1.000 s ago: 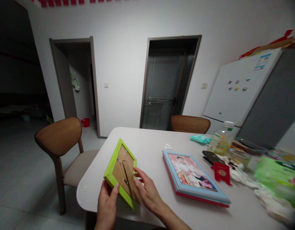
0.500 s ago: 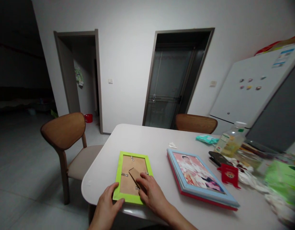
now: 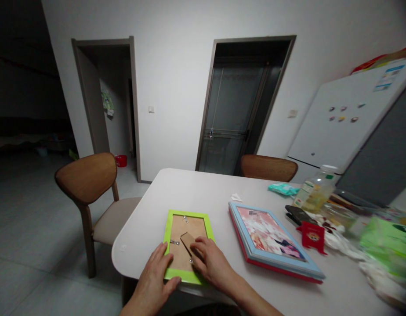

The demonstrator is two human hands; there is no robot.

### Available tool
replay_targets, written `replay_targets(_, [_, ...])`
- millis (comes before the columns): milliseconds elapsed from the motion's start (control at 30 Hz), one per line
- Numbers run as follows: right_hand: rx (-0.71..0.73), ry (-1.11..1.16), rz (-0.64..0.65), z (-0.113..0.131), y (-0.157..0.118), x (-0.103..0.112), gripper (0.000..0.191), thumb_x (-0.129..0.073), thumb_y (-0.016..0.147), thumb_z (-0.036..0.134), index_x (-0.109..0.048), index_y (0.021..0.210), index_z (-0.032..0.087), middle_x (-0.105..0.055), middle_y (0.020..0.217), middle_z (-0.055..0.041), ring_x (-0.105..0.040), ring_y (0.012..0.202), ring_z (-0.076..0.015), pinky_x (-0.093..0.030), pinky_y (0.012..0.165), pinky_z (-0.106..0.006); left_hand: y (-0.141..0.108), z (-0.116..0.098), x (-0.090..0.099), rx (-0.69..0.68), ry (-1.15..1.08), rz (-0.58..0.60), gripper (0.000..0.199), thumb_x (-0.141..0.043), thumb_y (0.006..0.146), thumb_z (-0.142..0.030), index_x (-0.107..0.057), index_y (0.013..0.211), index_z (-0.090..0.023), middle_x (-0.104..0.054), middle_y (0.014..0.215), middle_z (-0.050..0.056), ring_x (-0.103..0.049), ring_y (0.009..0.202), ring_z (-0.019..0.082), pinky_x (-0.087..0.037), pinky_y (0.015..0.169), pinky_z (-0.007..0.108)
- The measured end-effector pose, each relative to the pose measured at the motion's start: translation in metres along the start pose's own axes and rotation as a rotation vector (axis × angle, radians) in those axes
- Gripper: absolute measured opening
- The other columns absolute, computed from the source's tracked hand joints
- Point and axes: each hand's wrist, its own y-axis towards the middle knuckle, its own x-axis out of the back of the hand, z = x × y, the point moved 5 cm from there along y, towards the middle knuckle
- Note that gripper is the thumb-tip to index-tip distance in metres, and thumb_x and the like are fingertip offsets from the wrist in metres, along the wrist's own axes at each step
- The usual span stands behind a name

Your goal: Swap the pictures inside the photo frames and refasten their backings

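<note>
A lime-green picture frame (image 3: 208, 219) lies face down near the table's front edge, its brown backing board (image 3: 176, 225) showing with small metal clips around it. On the board, a brown support leg (image 3: 187, 242) sits at a slant. My left hand (image 3: 153, 274) grips the frame's lower left corner, fingers along the left side and thumb over the bottom edge. The curled fingers of my right hand (image 3: 212, 265) are at the support leg and the frame's right side; its fingertips partly cover the leg. To the right lies a light-blue picture frame (image 3: 252, 252) with a pink photo, on top of something red.
Farther right are a red card-like item (image 3: 312, 238), a black object (image 3: 299, 215), a plastic bottle (image 3: 315, 193), a teal packet (image 3: 283, 188) and a green bag (image 3: 387, 241). Wooden chairs stand at the left (image 3: 87, 180) and behind the white table (image 3: 190, 186).
The green frame has shifted slightly right and toward me. My left hand has slid along with it, its fingers now higher on the left side. My right hand stays by the support leg.
</note>
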Motion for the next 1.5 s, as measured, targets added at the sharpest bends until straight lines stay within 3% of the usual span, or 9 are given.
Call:
replay_targets(200, [-0.132, -0.201, -0.044, -0.020, 0.054, -0.003, 0.024, -0.039, 0.078, 0.025, -0.060, 0.084, 0.014, -0.057, 0.088, -0.0087, -0.048, 0.084, -0.0169, -0.032, 0.076, -0.025, 0.019, -0.002, 0.002, -0.046, -0.029, 0.007, 0.004, -0.054, 0.070, -0.022, -0.055, 0.071, -0.019, -0.049, 0.122, 0.012, -0.035, 0.120, 0.024, -0.035, 0.096, 0.041])
replay_targets(400, [-0.207, -0.266, -0.074, -0.032, 0.086, -0.023, 0.024, -0.039, 0.077, 0.025, -0.060, 0.083, 0.015, -0.053, 0.092, -0.0111, -0.044, 0.087, -0.0214, -0.030, 0.073, -0.031, 0.020, 0.003, -0.001, -0.038, -0.025, 0.001, 0.007, -0.050, 0.070, -0.017, -0.051, 0.063, -0.019, -0.049, 0.121, 0.015, -0.035, 0.120, 0.023, -0.035, 0.095, 0.040])
replay_targets(733, [-0.201, -0.261, -0.062, -0.023, 0.090, -0.024, 0.029, -0.041, 0.077, 0.028, -0.057, 0.100, 0.024, -0.052, 0.096, -0.0079, -0.043, 0.089, -0.0223, -0.030, 0.073, -0.033, 0.020, -0.001, 0.004, -0.030, -0.045, -0.042, 0.011, -0.048, 0.069, -0.013, -0.052, 0.061, -0.019, -0.052, 0.119, 0.014, -0.037, 0.118, 0.023, -0.038, 0.093, 0.041])
replay_targets(933, [-0.154, -0.226, -0.112, -0.011, 0.075, -0.018, 0.038, -0.045, 0.076, 0.032, -0.049, 0.113, 0.022, -0.052, 0.099, -0.0086, -0.043, 0.093, -0.0213, -0.029, 0.078, -0.033, 0.021, 0.000, 0.007, -0.028, -0.073, -0.109, 0.015, -0.044, 0.069, -0.011, -0.055, 0.072, -0.019, -0.057, 0.112, 0.009, -0.044, 0.113, 0.022, -0.039, 0.093, 0.039])
replay_targets(1100, [0.072, -0.064, -0.016, 0.007, 0.062, -0.028, 0.023, -0.050, 0.075, 0.038, -0.063, 0.083, 0.021, -0.054, 0.087, -0.0050, -0.045, 0.087, -0.0176, -0.031, 0.074, -0.026, 0.022, 0.004, 0.003, -0.015, -0.075, -0.113, 0.023, -0.041, 0.068, -0.009, -0.056, 0.083, -0.019, -0.059, 0.110, 0.007, -0.045, 0.112, 0.020, -0.038, 0.095, 0.035])
replay_targets(1333, [-0.061, -0.038, -0.045, 0.012, 0.077, -0.035, 0.015, -0.050, 0.073, 0.024, -0.063, 0.076, 0.016, -0.057, 0.085, -0.0071, -0.048, 0.084, -0.0170, -0.034, 0.074, -0.026, 0.021, 0.003, 0.003, -0.027, -0.074, -0.119, 0.022, -0.039, 0.067, -0.006, -0.054, 0.078, -0.019, -0.058, 0.109, 0.008, -0.044, 0.113, 0.019, -0.037, 0.095, 0.036])
replay_targets(1500, [-0.034, -0.024, -0.040, 0.003, 0.067, -0.018, 0.021, -0.047, 0.075, 0.026, -0.063, 0.084, 0.016, -0.058, 0.089, -0.0078, -0.049, 0.087, -0.0171, -0.034, 0.076, -0.025, 0.020, 0.003, 0.003, -0.009, -0.102, -0.124, 0.025, -0.039, 0.065, -0.004, -0.054, 0.077, -0.019, -0.059, 0.109, 0.007, -0.044, 0.113, 0.019, -0.038, 0.095, 0.036])
